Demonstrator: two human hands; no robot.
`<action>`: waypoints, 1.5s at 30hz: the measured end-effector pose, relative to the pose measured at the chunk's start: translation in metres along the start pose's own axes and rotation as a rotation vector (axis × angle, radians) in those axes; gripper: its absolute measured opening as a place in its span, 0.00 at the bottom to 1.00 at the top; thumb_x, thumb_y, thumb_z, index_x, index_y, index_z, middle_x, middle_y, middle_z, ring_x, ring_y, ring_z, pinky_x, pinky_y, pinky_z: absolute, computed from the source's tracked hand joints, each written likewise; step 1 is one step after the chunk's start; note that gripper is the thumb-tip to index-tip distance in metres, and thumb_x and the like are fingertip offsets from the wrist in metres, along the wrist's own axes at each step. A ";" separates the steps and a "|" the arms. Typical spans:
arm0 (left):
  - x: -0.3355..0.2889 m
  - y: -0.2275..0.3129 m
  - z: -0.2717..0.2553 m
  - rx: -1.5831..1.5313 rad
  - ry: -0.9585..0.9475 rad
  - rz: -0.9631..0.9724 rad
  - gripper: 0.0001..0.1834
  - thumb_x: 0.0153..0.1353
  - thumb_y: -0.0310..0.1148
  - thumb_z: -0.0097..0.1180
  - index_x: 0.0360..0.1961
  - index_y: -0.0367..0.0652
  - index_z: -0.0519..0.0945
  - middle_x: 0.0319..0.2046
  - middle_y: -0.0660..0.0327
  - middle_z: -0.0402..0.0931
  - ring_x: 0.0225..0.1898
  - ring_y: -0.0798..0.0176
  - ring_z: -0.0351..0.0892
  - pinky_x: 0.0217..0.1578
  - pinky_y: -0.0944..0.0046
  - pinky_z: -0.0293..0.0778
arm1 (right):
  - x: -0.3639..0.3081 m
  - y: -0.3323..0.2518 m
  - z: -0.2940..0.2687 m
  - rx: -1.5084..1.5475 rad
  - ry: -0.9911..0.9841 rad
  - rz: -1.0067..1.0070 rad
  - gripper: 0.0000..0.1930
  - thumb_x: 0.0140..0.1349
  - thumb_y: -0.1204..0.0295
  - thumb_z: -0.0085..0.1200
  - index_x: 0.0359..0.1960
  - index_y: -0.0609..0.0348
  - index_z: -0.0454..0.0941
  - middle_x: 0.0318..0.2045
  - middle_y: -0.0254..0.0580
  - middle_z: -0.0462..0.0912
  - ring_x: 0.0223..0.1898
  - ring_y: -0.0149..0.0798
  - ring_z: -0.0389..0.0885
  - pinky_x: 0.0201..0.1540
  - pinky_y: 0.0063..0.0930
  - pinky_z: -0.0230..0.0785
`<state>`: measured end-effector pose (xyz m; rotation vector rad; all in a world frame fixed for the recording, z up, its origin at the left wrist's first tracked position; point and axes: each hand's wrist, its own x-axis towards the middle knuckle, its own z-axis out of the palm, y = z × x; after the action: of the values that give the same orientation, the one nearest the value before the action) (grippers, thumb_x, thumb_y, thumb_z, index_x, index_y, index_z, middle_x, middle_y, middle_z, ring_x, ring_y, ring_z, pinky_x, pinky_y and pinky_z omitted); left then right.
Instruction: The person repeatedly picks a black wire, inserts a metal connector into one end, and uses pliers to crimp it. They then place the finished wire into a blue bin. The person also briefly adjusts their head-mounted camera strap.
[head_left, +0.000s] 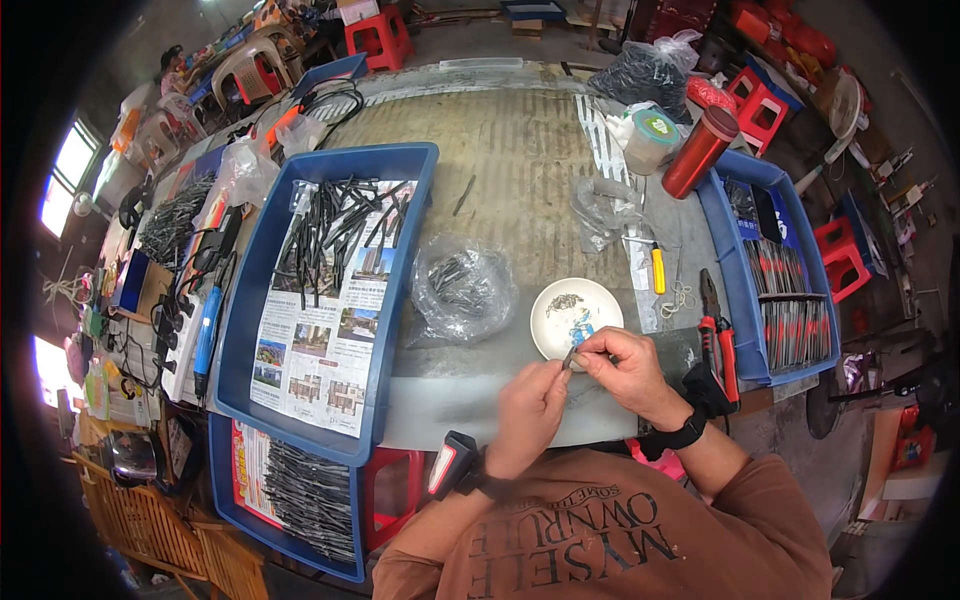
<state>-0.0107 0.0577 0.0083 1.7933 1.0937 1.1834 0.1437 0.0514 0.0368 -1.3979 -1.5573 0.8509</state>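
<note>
Both hands meet at the near edge of a white bowl (603, 300), which holds small metallic bits and a blue patch. A short, thin dark strip (569, 358) sits between their fingertips; its exact kind is too small to tell. My left hand (537, 405) is closed, pinching the strip's lower end. From the right, my right hand (632, 372) pinches at the upper end with thumb and forefinger. Left of the bowl lies a clear plastic bag (462, 290) with dark slender pieces inside. One loose dark strip (464, 195) rests farther away on the table.
A blue tray (240, 345) at left holds black strips on newspaper; a lower blue tray (285, 545) holds more. At right stand red-handled pliers (725, 350), a yellow-handled tool (658, 270), a red flask (700, 152) and a blue crate (735, 290) of dark-and-red pieces.
</note>
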 end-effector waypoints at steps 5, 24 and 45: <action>0.000 0.001 -0.001 -0.010 -0.010 0.004 0.06 0.51 0.22 0.56 0.32 0.38 0.78 0.22 0.54 0.73 0.24 0.54 0.74 0.25 0.63 0.69 | 0.000 0.000 0.000 0.017 0.008 0.000 0.05 0.52 0.76 0.56 0.28 0.66 0.77 0.24 0.39 0.79 0.26 0.27 0.75 0.29 0.20 0.67; -0.001 0.000 -0.001 -0.151 -0.061 -0.067 0.05 0.54 0.22 0.54 0.33 0.35 0.78 0.22 0.58 0.73 0.22 0.64 0.71 0.25 0.69 0.67 | 0.002 -0.001 -0.004 -0.022 -0.097 -0.029 0.04 0.52 0.76 0.56 0.27 0.64 0.77 0.24 0.39 0.78 0.25 0.29 0.75 0.29 0.22 0.67; -0.004 0.001 -0.002 -0.052 -0.002 -0.042 0.07 0.51 0.22 0.55 0.34 0.36 0.78 0.22 0.55 0.73 0.23 0.60 0.73 0.25 0.66 0.68 | -0.001 -0.001 0.003 -0.156 0.032 -0.155 0.02 0.51 0.80 0.52 0.26 0.66 0.72 0.23 0.41 0.75 0.22 0.32 0.72 0.24 0.23 0.64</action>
<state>-0.0134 0.0537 0.0087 1.7235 1.0841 1.1742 0.1408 0.0505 0.0365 -1.3715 -1.7126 0.6231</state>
